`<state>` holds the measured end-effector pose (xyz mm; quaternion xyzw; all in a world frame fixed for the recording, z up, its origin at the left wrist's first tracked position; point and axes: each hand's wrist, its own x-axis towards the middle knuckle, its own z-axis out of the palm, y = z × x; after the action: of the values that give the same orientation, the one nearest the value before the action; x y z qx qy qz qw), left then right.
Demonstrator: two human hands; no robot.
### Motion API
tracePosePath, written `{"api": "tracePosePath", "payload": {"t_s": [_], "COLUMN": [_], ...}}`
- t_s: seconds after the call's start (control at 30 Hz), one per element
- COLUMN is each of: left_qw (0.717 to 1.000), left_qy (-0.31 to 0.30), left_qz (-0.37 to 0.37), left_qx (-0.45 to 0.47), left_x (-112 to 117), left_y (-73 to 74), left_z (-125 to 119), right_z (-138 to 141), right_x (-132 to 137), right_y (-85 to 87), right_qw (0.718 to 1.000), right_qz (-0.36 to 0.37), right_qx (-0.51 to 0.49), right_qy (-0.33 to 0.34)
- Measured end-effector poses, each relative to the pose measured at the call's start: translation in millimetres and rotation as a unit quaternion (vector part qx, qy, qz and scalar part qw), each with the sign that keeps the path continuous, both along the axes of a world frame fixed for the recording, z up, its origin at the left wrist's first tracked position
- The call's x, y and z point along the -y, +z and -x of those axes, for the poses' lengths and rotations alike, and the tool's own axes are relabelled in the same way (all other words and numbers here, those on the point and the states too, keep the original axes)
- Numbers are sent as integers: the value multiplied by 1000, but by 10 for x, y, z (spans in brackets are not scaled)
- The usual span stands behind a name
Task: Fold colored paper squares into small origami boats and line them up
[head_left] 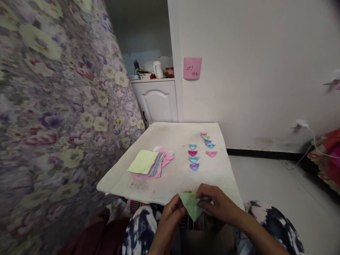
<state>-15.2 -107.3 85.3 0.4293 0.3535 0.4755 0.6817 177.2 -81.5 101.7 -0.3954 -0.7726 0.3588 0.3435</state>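
A light green sheet of folded paper (192, 207), triangular with its tip pointing down, is held between my two hands just off the table's front edge. My left hand (172, 211) grips its left corner. At the upper right edge, the thumb and fingers of my right hand (214, 202) pinch the paper. Beyond my hands, small folded paper pieces lie in two columns, among them a purple one (194, 166), a dark pink one (192, 153) and a pink one (211, 154). Left of them rests a stack of coloured paper (143, 162) with a pale yellow sheet on top.
The pieces and paper stack lie on a table with a cream cloth (170, 134). A floral curtain (66, 124) hangs along the left. Behind stand a white cabinet (159, 101) and a wall with a pink note (192, 68). A white cable (315, 138) runs at the right.
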Motion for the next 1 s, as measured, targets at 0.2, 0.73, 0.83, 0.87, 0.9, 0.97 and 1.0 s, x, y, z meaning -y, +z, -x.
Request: {"api": "tracePosePath", "payload": {"t_s": [0.2,0.73,0.83,0.87,0.9,0.97,1.0], "left_qw": [998,935,927,924,922,918,918], "left_qy": [-55,-136,-139,-139,-139,-135,-132], "left_qz": [21,-242,-254,-255,-255,-253,-249], "left_qx": [-5,-219,-240,-248,-256,-273,-279], "left_x": [2,-42,-54,-58,-61,-67,-70], "left_y": [131,350,360,366,372,376,372], "left_z": [46,148,184,195,204,215,214], "right_z": [-55,-63,-108,-123,-136,-155,-162], "right_x": [55,119,110,108,105,99,94], "right_y": [214,287,314,317,316,299,282], "right_qw": [999,996,994,994,994,994,994], "right_qz": [-11,-14,16,22,27,34,38], "right_qx": [4,0,-8,-9,-10,-10,-10], "right_qy": [52,87,105,108,109,107,104]}}
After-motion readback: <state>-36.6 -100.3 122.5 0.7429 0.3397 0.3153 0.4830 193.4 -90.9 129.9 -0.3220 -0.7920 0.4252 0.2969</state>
